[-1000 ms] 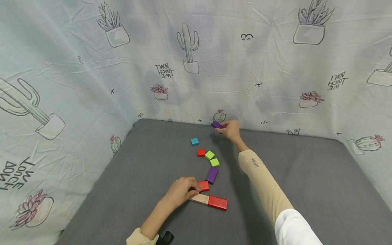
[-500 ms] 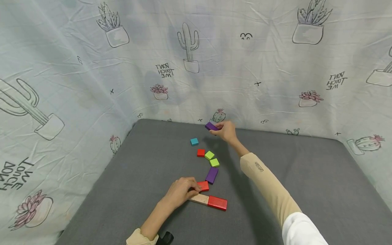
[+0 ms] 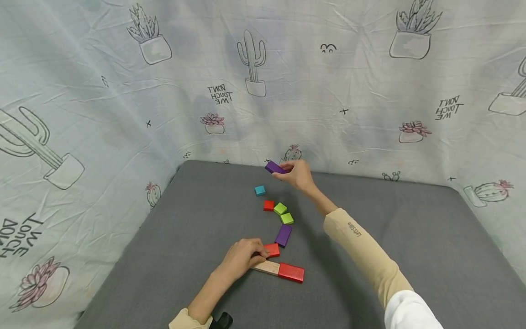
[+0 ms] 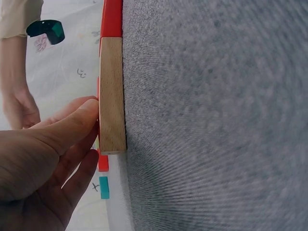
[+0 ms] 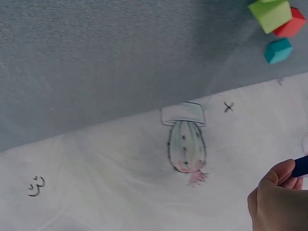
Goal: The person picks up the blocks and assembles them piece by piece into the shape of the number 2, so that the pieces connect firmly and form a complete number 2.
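Note:
In the head view, my left hand (image 3: 243,257) is low over the cloth, its thumb and fingers at the left end of a flat red block (image 3: 273,250). That end is covered by the fingers. Just in front lies a plain wooden block (image 3: 266,267), with a longer red block (image 3: 291,272) against its right end. My left thumb (image 4: 79,120) is close against the wooden block's upper edge. My right hand (image 3: 297,176) pinches a purple block (image 3: 274,167) above the far side of the table. In the right wrist view, only the end of this purple block (image 5: 301,166) shows.
Beyond the left hand, a second purple block (image 3: 283,235), two lime-green blocks (image 3: 286,218) and a small red block (image 3: 269,205) form a curved line. A blue block (image 3: 260,190) lies apart behind them. Printed cloth (image 3: 296,105) hangs behind the grey table (image 3: 390,228).
My right hand has carried the purple block leftward along the far edge. The left hand has kept its place, and the blocks on the table have not moved.

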The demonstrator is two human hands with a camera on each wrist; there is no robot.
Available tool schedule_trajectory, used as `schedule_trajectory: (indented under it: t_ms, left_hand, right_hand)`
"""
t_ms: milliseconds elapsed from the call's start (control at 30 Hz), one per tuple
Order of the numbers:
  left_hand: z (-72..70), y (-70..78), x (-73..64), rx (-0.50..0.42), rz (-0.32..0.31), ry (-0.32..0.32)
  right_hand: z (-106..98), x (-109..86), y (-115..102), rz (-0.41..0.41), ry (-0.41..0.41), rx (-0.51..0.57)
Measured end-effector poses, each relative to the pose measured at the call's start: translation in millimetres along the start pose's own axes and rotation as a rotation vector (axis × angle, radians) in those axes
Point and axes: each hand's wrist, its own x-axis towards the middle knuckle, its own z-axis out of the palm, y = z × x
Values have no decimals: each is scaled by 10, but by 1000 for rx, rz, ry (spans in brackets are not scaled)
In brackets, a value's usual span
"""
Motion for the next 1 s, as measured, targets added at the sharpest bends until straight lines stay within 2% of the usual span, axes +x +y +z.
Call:
schedule_trajectory:
  t_ms: [167,300,500,767,1000]
  left_hand:
    - [2,8,-4,-8,-3,1]
    - [3,16,-5,-9,-5,3]
    - [6,36,-7,-4,-18,-5]
    - [0,32,-1,-5,-22,-8]
    - [4,43,14,-8,-32,-18]
  right_hand:
    - [-11,-43,-120,-11,-34,24]
    - [24,-68,-167,-55,-60,15]
    - [120,-108,-157,-152,-99,-40]
    - [316,-118,-154,-218,-214,-96]
    - [479,-112,-88,-287,-282,-158]
